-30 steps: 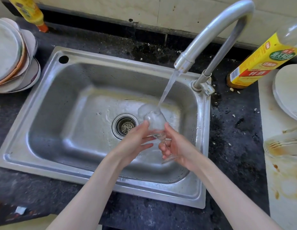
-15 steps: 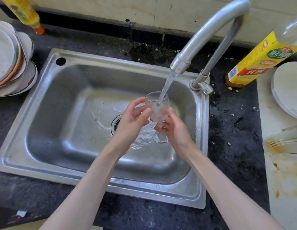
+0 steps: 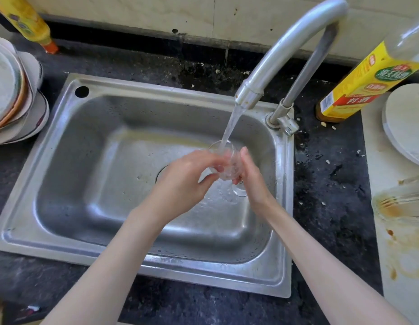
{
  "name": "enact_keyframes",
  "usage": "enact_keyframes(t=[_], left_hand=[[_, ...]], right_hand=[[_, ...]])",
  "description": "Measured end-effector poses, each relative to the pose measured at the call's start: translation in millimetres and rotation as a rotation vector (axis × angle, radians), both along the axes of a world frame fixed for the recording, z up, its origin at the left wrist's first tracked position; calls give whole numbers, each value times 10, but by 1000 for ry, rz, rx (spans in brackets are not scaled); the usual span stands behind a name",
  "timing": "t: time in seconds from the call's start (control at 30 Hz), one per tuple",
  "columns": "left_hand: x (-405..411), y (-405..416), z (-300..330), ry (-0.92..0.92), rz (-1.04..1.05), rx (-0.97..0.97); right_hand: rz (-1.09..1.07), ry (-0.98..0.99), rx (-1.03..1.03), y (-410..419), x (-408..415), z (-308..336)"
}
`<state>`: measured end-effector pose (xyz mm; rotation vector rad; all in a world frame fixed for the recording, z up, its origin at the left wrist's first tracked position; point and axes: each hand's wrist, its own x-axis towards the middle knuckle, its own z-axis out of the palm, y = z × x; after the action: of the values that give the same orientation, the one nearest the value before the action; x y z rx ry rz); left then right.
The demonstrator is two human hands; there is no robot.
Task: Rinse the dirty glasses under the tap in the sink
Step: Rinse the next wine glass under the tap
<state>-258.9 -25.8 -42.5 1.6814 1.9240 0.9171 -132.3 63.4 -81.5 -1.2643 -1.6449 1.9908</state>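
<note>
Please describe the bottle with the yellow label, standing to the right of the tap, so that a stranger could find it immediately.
Start from the steel sink and follow its curved tap to the base at the back right corner. On the dark counter just right of that base stands the bottle. Unlike the white plate beside it, it carries a yellow label with a red band and a green oval.

The dark counter (image 3: 330, 207) carries the sink (image 3: 63, 160), plates (image 3: 13, 95) far left, a bottle (image 3: 358, 85) far right.
</note>
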Motion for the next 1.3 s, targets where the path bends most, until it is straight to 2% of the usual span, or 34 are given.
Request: enact_keyframes(t=[0.07, 0.2, 0.27, 0.43, 0.6, 0.7, 0.83, 0.9, 0.97, 1.03, 1.1, 1.13, 1.23, 1.3], left_hand=[[-28, 39, 3, 40, -150, -182], [-79, 94, -36, 73, -307, -327], [-85, 89, -37, -3, -268, -341], [8, 78, 7, -283, 44, -274], [2, 60, 59, -381, -176, -397], [-21, 66, 67, -333, -52, -414], [44, 68, -11, -247, 158, -342], [43, 45, -9, -329, 70, -302], [7, 11, 46, -378, -145, -344], [-40, 12, 98, -291, -295, -430], [-72, 47, 94, -155, -251, -430], [-70, 74, 91, -124, -180, -401], [-58, 119, 50, -151, 21, -299], [-73, 112, 22, -177, 12, -272]], right_hand=[[53, -27, 15, 25, -12, 47], [170, -70, 44, 75, -31, 76], [226, -85, 59, 102, -1, 68], [225, -28, 58, 44, 79, 111], [210, -101, 107, 36, -25, 73], [200, -103, -13, 21, -43, 96], [212, -64, 52, -26, -13, 60], [206, -33, 35, -29, -15, 77], [205, -41, -40, 4, -20, 50], [239, -61, -160, 24, -27, 56], [229, -47, -220, 20, -43, 43], [214, -45, -187, 15, -46, 43], [210, 29, -34, -51, -65, 117], [238, 110, -19, -76, -57, 135]])
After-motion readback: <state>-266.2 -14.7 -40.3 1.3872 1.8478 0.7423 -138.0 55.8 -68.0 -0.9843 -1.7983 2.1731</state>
